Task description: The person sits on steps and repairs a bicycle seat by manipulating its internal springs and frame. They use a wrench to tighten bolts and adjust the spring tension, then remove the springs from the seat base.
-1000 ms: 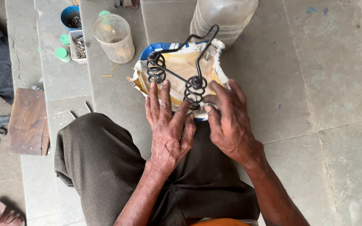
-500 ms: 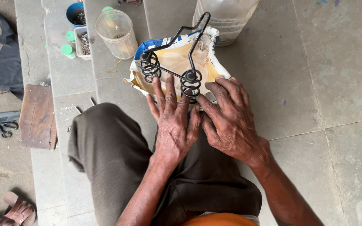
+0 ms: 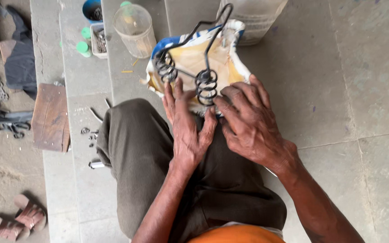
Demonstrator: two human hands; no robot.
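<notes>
Now, change since earlier: the wire frame (image 3: 194, 67) is sitting a little higher and further left in the view than half a second ago, and both hands are staying pressed at its near end; the left thumb is now spreading out toward the right hand.
Wire frame: a black bent-wire piece with two coil springs (image 3: 206, 85) at the near end and a loop rising at the far end, lying on top of a folded cloth sack (image 3: 223, 60) coloured cream with blue and white edging.
Where it is: the sack and frame are resting just past the person's knees on the stone floor (image 3: 338, 90).
Left hand (image 3: 186, 128): lying flat and open, fingers stretched forward, fingertips touching the sack between the two coils, gripping nothing.
Right hand (image 3: 248, 121): lying open with curved fingers, fingertips pressing beside the right coil, not closing around it.
Near edges: a clear plastic jar (image 3: 133, 29) is standing just left of the sack, a large pale container (image 3: 253, 18) just behind it.
Further left: a small tray of metal bits (image 3: 99, 40), green caps (image 3: 84, 45), a wooden block (image 3: 50, 117) and sandals (image 3: 16, 220) are lying on the lower steps.
Open room: the floor to the right of the hands is lying bare.
</notes>
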